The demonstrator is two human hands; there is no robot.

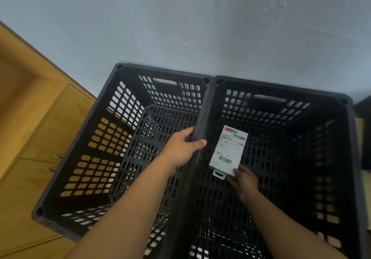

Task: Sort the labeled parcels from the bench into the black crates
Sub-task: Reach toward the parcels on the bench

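Task status: early, as judged from this view. The left black perforated plastic crate (pixel 160 70) shows only its bare slotted floor. The right black perforated plastic crate (pixel 281 87), touching it at 3 o'clock, shows no parcel other than the one in hand. The bench and any parcels waiting on it are out of view, so the count left to sort cannot be told. The flat white parcel with printed barcode label (pixel 227 148) is inside the right crate, low against its left wall, label side up. Whether it rests on the floor cannot be told. The right hand (pixel 244 180) reaches down into that crate with the arm extended and pinches the parcel's near edge, the parcel lying at 11 o'clock from the hand. The left hand (pixel 181 149) grips the rim where the two crates meet, thumb hooked over the right crate's side, and appears to brace the person. A tan wooden cabinet (pixel 40 118) stands at 9 o'clock of the crates.
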